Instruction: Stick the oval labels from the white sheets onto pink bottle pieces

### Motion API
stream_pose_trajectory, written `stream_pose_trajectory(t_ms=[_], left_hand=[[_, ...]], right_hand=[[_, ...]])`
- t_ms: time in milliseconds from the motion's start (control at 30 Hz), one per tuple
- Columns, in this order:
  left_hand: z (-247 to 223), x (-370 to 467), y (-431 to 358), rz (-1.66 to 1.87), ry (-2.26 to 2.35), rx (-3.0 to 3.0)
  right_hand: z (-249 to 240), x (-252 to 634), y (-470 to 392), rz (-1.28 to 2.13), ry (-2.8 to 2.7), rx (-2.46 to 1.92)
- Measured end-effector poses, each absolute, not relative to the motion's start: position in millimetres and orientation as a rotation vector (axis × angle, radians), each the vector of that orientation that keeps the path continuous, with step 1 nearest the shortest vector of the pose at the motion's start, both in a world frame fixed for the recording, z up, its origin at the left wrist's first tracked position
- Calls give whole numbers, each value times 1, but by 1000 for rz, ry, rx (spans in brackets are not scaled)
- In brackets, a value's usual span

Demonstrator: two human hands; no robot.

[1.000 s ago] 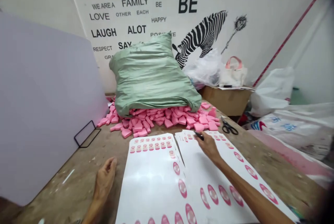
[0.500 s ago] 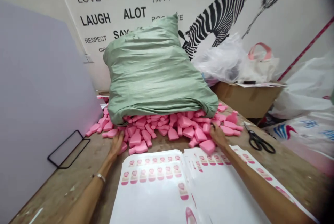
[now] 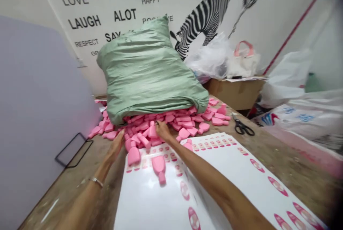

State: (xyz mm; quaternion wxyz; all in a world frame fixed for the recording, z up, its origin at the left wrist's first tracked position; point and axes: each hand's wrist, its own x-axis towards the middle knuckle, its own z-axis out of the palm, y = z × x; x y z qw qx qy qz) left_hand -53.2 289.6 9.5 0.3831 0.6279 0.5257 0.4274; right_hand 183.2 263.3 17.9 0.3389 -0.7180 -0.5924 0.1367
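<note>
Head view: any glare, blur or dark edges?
Head view: faint glare on the left printed sheet; head view: left hand looks soft, while large wall lettering reads clearly; head view: far right corners darken, possibly lens vignetting.

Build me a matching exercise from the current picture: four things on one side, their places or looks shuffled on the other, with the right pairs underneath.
Things:
1. Scissors
2. Cardboard box
3. Right hand
4. Zebra picture

Places and looks:
A. Beneath the white handbag with the pink handle
B. Striped black and white
C. Lying on the table, to the right of the printed sheets
D. Among the pink pieces

Right pairs: 1-C, 2-A, 3-D, 4-B
</note>
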Motion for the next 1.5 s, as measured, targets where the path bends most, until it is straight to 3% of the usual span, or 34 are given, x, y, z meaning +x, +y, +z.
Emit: stream_pose_trajectory(t_ms=[233, 367, 533, 767, 967, 1200, 1400, 1500], left_hand=[[28, -100, 198, 1112, 1351, 1664], [23, -70, 132, 1030, 1356, 1632], [19, -22, 74, 916, 1229, 1620], [18, -7, 46, 860, 1081, 1293], [32, 10, 31, 866, 722, 827], [28, -44, 9, 1054, 1089, 599], [31, -65, -9, 1080, 1126, 633], [24, -63, -11, 1029, 1111, 618]], right_hand=[[25, 277, 165, 363, -1432, -2024], [-1, 298, 112, 354, -1270, -2264], [-21, 275, 117, 513, -1187, -2312], [11, 266, 94, 840, -1190, -2047], [28, 184, 35, 1372, -1497, -1455], [28, 157, 56, 1134, -1888, -1417], [22, 189, 42, 596, -1626, -2124], [11, 204, 17, 612, -1524, -2305]])
